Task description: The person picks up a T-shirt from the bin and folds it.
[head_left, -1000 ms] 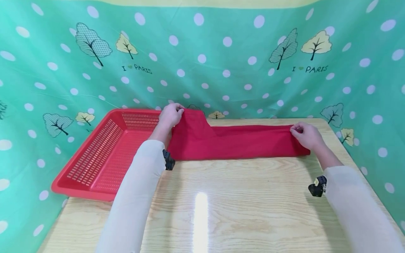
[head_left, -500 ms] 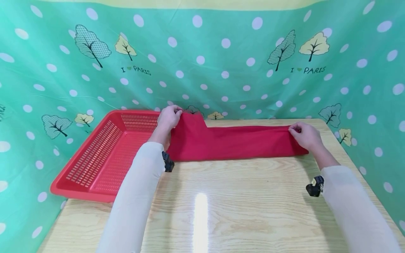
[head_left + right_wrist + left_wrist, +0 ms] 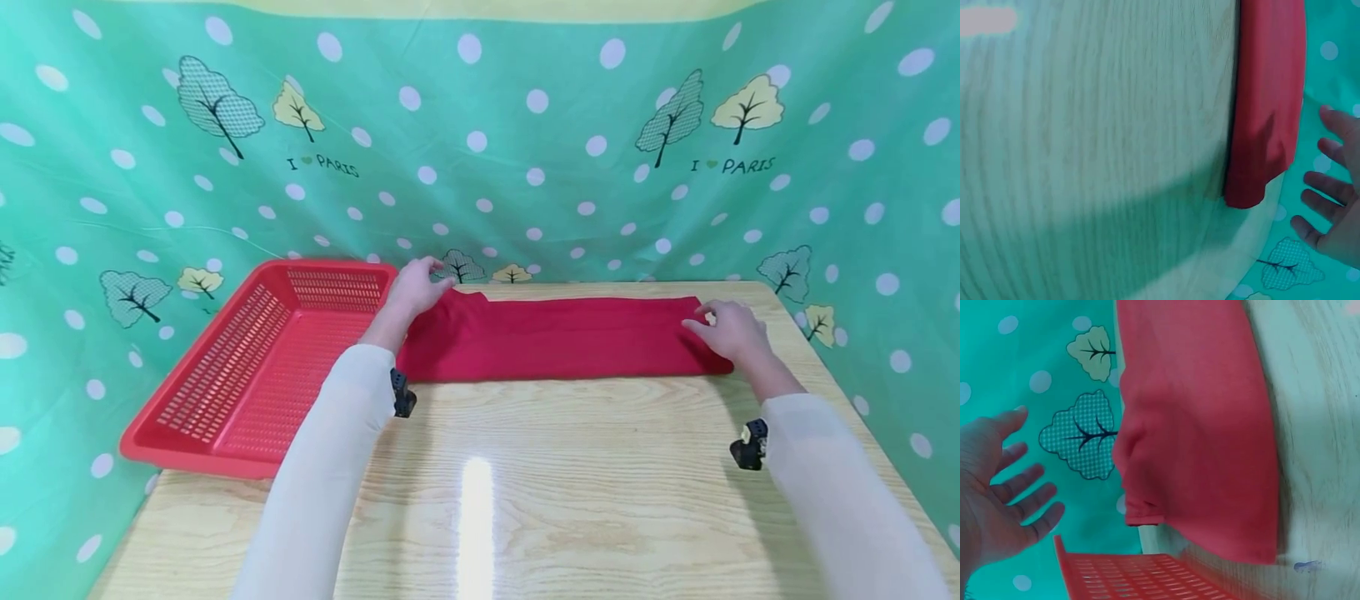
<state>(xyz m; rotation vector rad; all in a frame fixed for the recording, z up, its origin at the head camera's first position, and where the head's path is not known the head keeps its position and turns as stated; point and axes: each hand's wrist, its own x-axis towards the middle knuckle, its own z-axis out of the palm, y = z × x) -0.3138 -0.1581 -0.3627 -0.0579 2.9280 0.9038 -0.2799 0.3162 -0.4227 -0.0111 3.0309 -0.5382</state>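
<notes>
Red trousers (image 3: 585,342) lie folded lengthwise in a long strip across the back of the table, the wider waist part at the left. In the left wrist view, the trousers (image 3: 1204,431) show a small bunched fold and a hemmed edge near the basket. Over their left end is my left hand (image 3: 416,290), fingers spread and holding nothing. My right hand (image 3: 731,332) hovers at the far right end with its thumb and fingers apart. The right wrist view shows the fingers of that right hand (image 3: 1338,187) loose, beside the trouser leg's end.
A red perforated plastic basket (image 3: 202,461) stands on the left of the table, close beside the trousers' left end. The wooden table (image 3: 585,483) reaches toward me. A green dotted curtain (image 3: 480,100) hangs behind and at both sides.
Both hands have let go of the trousers' upper edge. The raised cloth at the left has dropped down onto the strip, and the fingers of both hands have spread.
</notes>
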